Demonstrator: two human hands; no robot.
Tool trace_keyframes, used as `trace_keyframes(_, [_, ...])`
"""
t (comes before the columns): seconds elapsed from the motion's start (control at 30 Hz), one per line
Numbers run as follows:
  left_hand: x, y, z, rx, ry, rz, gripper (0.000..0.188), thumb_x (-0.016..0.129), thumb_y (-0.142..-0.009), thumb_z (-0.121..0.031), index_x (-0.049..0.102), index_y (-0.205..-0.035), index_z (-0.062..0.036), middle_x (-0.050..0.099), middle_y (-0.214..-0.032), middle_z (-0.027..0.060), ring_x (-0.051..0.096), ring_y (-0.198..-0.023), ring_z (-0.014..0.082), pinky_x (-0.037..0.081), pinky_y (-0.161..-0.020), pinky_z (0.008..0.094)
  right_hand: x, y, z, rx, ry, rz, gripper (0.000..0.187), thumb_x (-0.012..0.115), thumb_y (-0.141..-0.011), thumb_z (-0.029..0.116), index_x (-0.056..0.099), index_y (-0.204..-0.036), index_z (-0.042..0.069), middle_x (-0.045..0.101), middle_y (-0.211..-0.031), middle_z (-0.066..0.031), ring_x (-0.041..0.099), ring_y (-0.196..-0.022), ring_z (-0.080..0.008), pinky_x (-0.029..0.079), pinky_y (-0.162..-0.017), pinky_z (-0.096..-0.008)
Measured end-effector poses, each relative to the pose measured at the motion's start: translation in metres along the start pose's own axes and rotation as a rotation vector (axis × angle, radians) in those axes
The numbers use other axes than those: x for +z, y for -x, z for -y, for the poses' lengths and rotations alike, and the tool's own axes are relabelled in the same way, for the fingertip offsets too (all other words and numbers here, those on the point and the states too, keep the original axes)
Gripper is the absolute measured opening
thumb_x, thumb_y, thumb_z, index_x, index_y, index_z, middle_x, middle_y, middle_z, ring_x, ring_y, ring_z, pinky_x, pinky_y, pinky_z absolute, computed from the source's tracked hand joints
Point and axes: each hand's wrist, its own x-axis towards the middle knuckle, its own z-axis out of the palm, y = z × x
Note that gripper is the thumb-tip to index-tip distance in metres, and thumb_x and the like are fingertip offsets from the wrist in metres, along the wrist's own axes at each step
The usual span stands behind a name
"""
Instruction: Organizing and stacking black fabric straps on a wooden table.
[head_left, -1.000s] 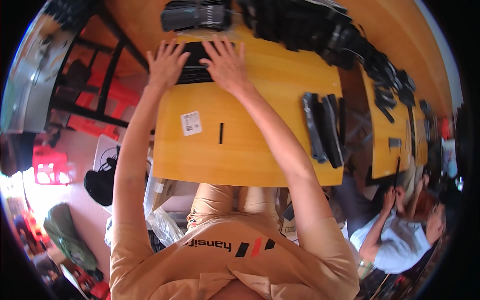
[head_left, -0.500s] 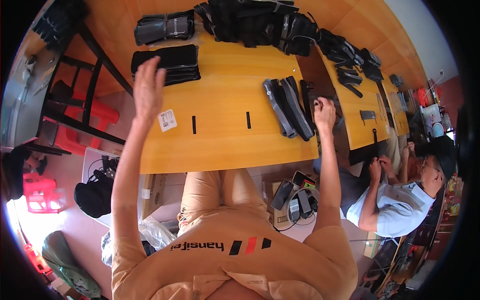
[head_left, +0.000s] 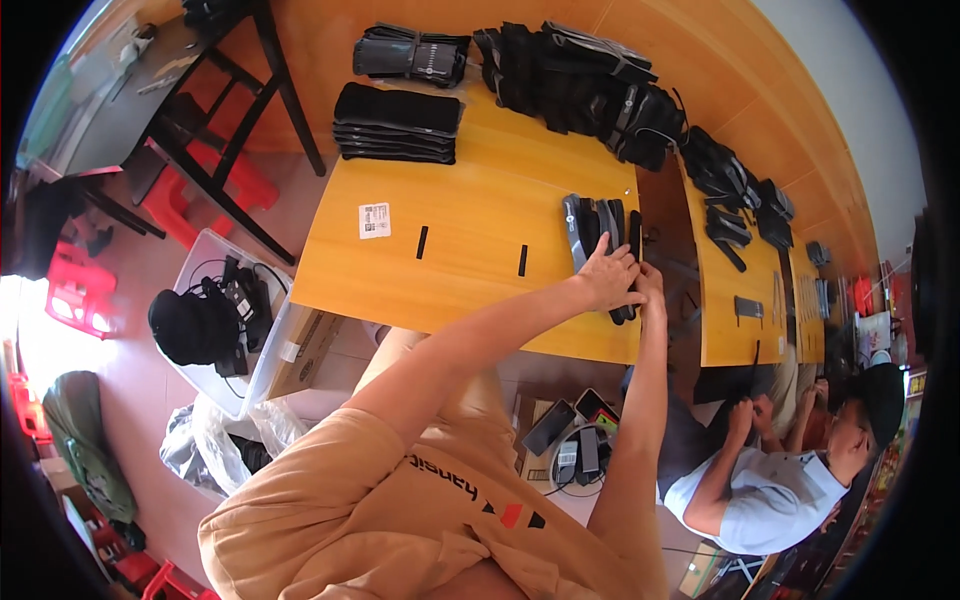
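Several long black-and-grey folded fabric straps (head_left: 598, 215) stand side by side on edge near the right end of the yellow wooden table (head_left: 470, 300). My left hand (head_left: 608, 278) reaches across and lies over their near part, fingers stretched out and spread. Beside it, my right hand (head_left: 650, 285) is at the straps' right side, its fingers curled in by the outermost black one. What those fingers hold, if anything, is hidden. The two hands nearly touch.
Flat black pieces (head_left: 395, 125) are piled at the table's far left, with a strapped bundle (head_left: 410, 55) behind. More black bundles (head_left: 580, 85) line the back. A white label (head_left: 374, 221) and two short black strips lie mid-table. A co-worker (head_left: 770, 490) sits at right.
My left hand has left the pile at the far left and swung right onto the straps. My right hand has come in against their near right side. The view has shifted.
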Motion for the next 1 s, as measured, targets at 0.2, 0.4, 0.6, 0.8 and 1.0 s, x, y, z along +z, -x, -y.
trace_keyframes(0.2, [0.008, -0.001, -0.018, 0.01, 0.002, 0.006, 0.065, 0.037, -0.09, -0.055, 0.045, -0.129, -0.0028, 0.049, -0.128, 0.0129, 0.03, -0.132, 0.0259, 0.012, -0.107, 0.0588, -0.019, 0.024, 0.005, 0.028, -0.118, -0.076, 0.018, 0.054, -0.081, 0.009, 0.06, -0.096, 0.0, 0.062, -0.082, -0.006, 0.056, -0.074, -0.0143, 0.045, -0.066, -0.0285])
trace_keyframes(0.4, [0.009, -0.003, -0.012, -0.006, -0.089, 0.052, 0.056, 0.038, -0.091, -0.049, 0.049, -0.128, -0.0099, 0.051, -0.128, 0.0086, 0.031, -0.131, 0.0236, 0.012, -0.107, 0.0578, -0.019, 0.038, 0.023, -0.033, -0.268, -0.212, 0.019, 0.054, -0.084, 0.008, 0.059, -0.102, 0.0, 0.062, -0.089, -0.0065, 0.055, -0.08, -0.0135, 0.045, -0.071, -0.0275])
trace_keyframes(0.6, [0.013, -0.005, -0.016, -0.025, -0.086, 0.024, 0.059, 0.041, -0.088, -0.045, 0.04, -0.133, -0.007, 0.045, -0.131, 0.0084, 0.033, -0.128, 0.0232, 0.012, -0.107, 0.0585, -0.022, 0.05, 0.034, -0.001, -0.219, -0.164, 0.016, 0.057, -0.083, 0.003, 0.059, -0.097, -0.004, 0.061, -0.086, -0.0046, 0.053, -0.077, -0.0102, 0.043, -0.068, -0.0246])
trace_keyframes(0.8, [0.021, -0.011, -0.01, -0.024, -0.065, -0.072, 0.063, 0.046, -0.082, -0.041, 0.039, -0.133, -0.0043, 0.045, -0.131, 0.0068, 0.039, -0.121, 0.0202, 0.015, -0.105, 0.0564, -0.019, 0.056, 0.039, -0.062, -0.245, -0.126, 0.019, 0.053, -0.079, -0.003, 0.059, -0.097, -0.004, 0.06, -0.085, -0.0045, 0.053, -0.075, -0.011, 0.043, -0.068, -0.0249])
trace_keyframes(1.0, [0.011, -0.019, -0.018, -0.065, -0.11, 0.089, 0.057, 0.046, -0.082, -0.039, 0.046, -0.129, -0.0069, 0.048, -0.124, 0.0054, 0.039, -0.118, 0.0202, 0.016, -0.103, 0.0554, -0.009, 0.066, 0.03, -0.159, -0.218, -0.17, 0.021, 0.052, -0.08, -0.002, 0.058, -0.099, -0.003, 0.06, -0.085, -0.0056, 0.054, -0.076, -0.0124, 0.043, -0.069, -0.0251])
